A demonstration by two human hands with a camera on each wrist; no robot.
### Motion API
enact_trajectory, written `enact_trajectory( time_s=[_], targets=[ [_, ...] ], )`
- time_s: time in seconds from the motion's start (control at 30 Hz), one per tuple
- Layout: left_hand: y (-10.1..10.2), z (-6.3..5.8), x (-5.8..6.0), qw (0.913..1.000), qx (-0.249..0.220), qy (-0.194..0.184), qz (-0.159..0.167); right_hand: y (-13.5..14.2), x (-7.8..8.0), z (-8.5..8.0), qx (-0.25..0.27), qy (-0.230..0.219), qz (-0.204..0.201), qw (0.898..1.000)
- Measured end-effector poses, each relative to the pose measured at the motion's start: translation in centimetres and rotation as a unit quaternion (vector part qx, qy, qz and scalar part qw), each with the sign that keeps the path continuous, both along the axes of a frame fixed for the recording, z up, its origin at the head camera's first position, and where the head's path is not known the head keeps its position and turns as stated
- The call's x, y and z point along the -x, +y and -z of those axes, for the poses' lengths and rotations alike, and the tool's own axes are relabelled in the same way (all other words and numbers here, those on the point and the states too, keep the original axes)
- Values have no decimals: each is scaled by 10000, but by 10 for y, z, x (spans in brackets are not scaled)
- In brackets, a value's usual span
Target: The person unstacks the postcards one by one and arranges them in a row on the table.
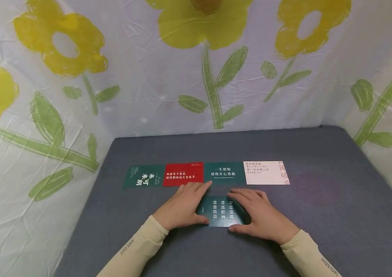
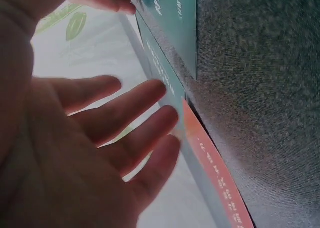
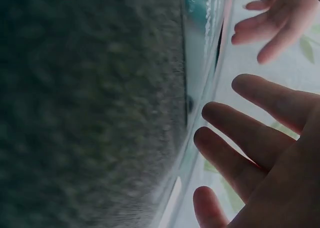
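Observation:
A green card (image 1: 221, 211) printed with white characters lies flat on the grey table, turned sideways. On its left side is my left hand (image 1: 183, 206), fingers spread and bent a little, the thumb at the card's near left corner. My right hand (image 1: 261, 215) is around its right side in a similar pose and hides part of that end. The left wrist view shows the left fingers (image 2: 150, 118) apart, with nothing pinched between them. In the right wrist view the right fingers (image 3: 235, 153) are also spread. Whether either hand touches the card is unclear.
Behind the hands, cards lie side by side in a row: a green one (image 1: 144, 176), a red one (image 1: 183, 174), another green one (image 1: 224, 174) and a white one (image 1: 266, 173). The grey table (image 1: 320, 215) ends at a flower-printed curtain (image 1: 140, 88).

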State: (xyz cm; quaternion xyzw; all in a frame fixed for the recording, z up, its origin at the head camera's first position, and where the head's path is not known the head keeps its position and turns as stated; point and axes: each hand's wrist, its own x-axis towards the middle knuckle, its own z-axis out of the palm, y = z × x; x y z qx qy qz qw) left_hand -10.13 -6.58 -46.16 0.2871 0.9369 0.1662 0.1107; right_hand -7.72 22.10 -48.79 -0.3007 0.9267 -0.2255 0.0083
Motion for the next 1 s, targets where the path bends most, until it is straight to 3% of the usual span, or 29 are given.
enact_trajectory(
  time_s=[0.37,1.0],
  targets=[
    [1,1,-2,9978,626,-195,71,4,1,5,63,-336,156,9993],
    [5,0,-7,9976,677,-14,147,3,0,3,18,-491,319,9983]
  ],
)
